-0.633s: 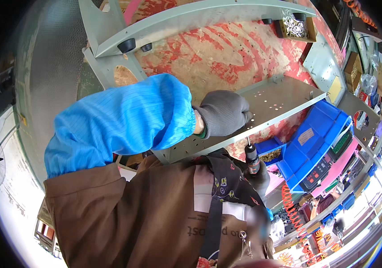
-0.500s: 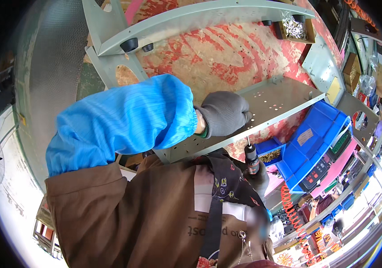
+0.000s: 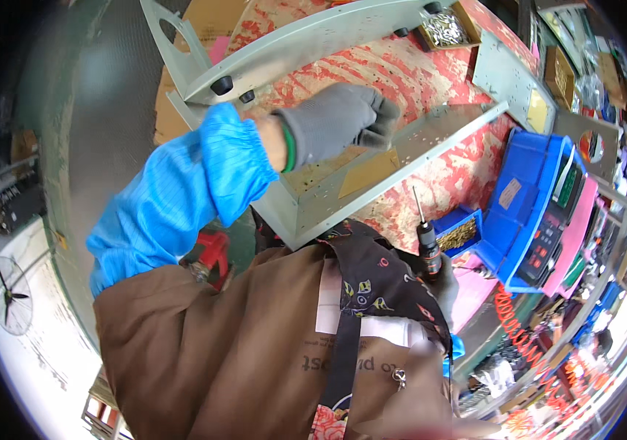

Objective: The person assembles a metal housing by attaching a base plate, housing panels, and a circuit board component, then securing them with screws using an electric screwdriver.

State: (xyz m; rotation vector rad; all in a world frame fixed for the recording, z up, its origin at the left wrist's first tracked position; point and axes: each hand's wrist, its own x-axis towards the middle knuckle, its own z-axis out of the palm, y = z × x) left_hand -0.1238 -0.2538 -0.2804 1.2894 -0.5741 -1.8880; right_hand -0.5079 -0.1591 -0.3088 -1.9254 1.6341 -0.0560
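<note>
My left hand (image 3: 339,123), in a grey knitted glove with a green cuff, is over the far side of a long grey metal panel (image 3: 401,170). Its fingers are loosely bent and slightly apart, and I see nothing in them. Whether it touches the panel I cannot tell. The panel has raised edges, small holes and a tan rectangle on its inner face; its near end lies by my apron. Low on the right, my gloved right hand (image 3: 445,287) is closed around a black power screwdriver (image 3: 428,246), its thin bit pointing up, apart from the panel.
A curved grey metal piece (image 3: 313,53) with black feet stands across the red, worn tabletop (image 3: 467,150). A carton of silvery small parts (image 3: 442,31) sits at the far right. Beside the screwdriver are a small blue bin of brass-coloured fasteners (image 3: 456,233) and a large blue bin (image 3: 522,191).
My left hand has moved away from the panel's near edge, left and farther back. The panel has tilted, showing more of its inside. The screwdriver stays in my right hand.
</note>
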